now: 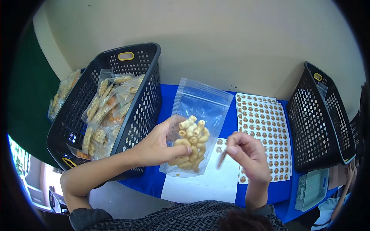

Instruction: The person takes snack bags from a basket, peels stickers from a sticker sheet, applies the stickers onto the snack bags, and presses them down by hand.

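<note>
My left hand [160, 144] grips a clear zip-top bag [204, 102] by its lower left side, thumb across the front. Pale, curved, tube-shaped snacks [192, 140] fill the bag's lower half. Between the thumb and fingers of my right hand [249, 154] is a small brown sticker [221, 160], blurred and seen nearly edge-on, just right of the bag and apart from it. Beneath both hands lies a mostly bare white sticker sheet [202, 191], with a few round stickers at its top. Fuller sheets of round brown stickers [266, 133] lie behind my right hand.
At left stands a black perforated basket [148, 100] holding several filled bags [110, 104]; more bags [65, 90] lie beyond it. Another black basket [314, 127] stands at right. A grey tray [313, 188] is at the blue-covered table's [165, 94] right edge, near another person's arm [348, 179].
</note>
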Action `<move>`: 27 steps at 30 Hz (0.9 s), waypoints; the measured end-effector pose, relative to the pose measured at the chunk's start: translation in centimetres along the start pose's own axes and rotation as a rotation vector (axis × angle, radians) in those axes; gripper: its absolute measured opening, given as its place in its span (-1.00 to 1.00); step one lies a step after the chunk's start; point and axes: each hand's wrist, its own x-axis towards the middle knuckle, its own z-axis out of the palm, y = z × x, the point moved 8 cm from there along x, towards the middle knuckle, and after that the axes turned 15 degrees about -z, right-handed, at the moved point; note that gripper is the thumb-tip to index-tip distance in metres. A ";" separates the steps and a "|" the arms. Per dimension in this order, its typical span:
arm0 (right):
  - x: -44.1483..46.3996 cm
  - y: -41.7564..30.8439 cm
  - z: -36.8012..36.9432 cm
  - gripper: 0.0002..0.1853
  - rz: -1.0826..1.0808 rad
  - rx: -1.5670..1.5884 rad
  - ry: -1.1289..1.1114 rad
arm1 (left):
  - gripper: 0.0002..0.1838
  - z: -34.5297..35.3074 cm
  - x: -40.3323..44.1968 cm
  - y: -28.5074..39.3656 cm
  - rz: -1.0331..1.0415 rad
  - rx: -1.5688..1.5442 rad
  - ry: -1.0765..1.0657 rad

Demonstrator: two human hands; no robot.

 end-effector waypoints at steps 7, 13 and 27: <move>1.3 0.2 1.5 -0.90 -0.089 -0.263 0.070 | -0.35 0.5 -0.2 0.2 0.135 0.078 -0.019; 1.4 -0.2 1.4 -0.89 -0.160 -0.337 0.097 | -0.19 0.9 -0.4 0.4 0.172 0.097 -0.007; 1.0 0.0 1.9 -0.88 -0.244 -0.273 0.218 | -0.31 0.4 -0.7 0.7 0.245 0.183 0.131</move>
